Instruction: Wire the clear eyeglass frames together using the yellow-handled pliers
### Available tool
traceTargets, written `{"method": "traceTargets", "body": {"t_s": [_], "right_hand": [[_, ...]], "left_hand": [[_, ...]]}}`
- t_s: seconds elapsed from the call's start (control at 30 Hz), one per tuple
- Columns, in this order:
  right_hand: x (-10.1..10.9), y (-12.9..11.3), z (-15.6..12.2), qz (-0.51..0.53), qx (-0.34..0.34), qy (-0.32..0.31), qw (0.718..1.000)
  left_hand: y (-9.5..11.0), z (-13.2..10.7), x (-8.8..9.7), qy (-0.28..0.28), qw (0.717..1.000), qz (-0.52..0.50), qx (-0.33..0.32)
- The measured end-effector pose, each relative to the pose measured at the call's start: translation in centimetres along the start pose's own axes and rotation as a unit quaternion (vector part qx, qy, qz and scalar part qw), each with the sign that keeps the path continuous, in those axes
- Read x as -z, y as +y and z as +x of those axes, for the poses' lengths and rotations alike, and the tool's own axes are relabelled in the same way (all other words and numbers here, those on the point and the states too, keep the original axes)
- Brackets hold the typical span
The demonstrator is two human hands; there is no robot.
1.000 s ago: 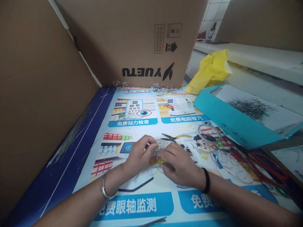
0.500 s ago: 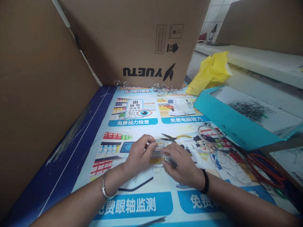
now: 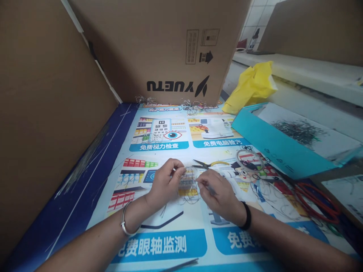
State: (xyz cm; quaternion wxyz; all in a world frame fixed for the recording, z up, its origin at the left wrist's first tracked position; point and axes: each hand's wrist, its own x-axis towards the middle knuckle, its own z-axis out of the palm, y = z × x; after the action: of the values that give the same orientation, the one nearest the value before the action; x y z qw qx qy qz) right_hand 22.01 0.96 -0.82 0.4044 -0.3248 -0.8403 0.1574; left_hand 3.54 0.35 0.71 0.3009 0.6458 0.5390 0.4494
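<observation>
Thin looped wire (image 3: 192,199) hangs between my two hands, over the printed sheet (image 3: 195,241). My left hand (image 3: 167,181), wearing a silver bangle, pinches the wire between thumb and forefinger. On the other side, my right hand (image 3: 217,190), with a black band at the wrist, has its thumb and fingertips closed on the wire's right part. Just beyond the fingers lies a pair of pliers (image 3: 210,164) with dark jaws and yellow handles, its jaws apart. How the wire is twisted at the fingertips is too fine to make out.
Wire coils (image 3: 251,160) and a red cable coil (image 3: 316,202) lie to the right. Behind them are a teal box (image 3: 263,139) with many short wires and a yellow bag (image 3: 249,87). Cardboard (image 3: 127,49) stands at the back and left, with wire scraps (image 3: 193,107) at its foot.
My right hand has moved slightly right and down, widening the gap between my hands. More of the wire loops now shows between them. The pliers and boxes stay put.
</observation>
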Motion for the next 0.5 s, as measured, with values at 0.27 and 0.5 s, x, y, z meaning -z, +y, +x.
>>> {"method": "traceTargets", "body": {"t_s": [0.27,0.5], "right_hand": [[-0.04,-0.06,-0.05,-0.035,0.044,-0.019,0.998],[0.04,0.12,-0.22,-0.007,0.028,-0.01,1.0]], "left_hand": [[-0.15,0.28,-0.15,0.007,0.998,-0.045,0.038],[-0.13,0.32,-0.02,0.004,0.997,-0.067,0.032]]}}
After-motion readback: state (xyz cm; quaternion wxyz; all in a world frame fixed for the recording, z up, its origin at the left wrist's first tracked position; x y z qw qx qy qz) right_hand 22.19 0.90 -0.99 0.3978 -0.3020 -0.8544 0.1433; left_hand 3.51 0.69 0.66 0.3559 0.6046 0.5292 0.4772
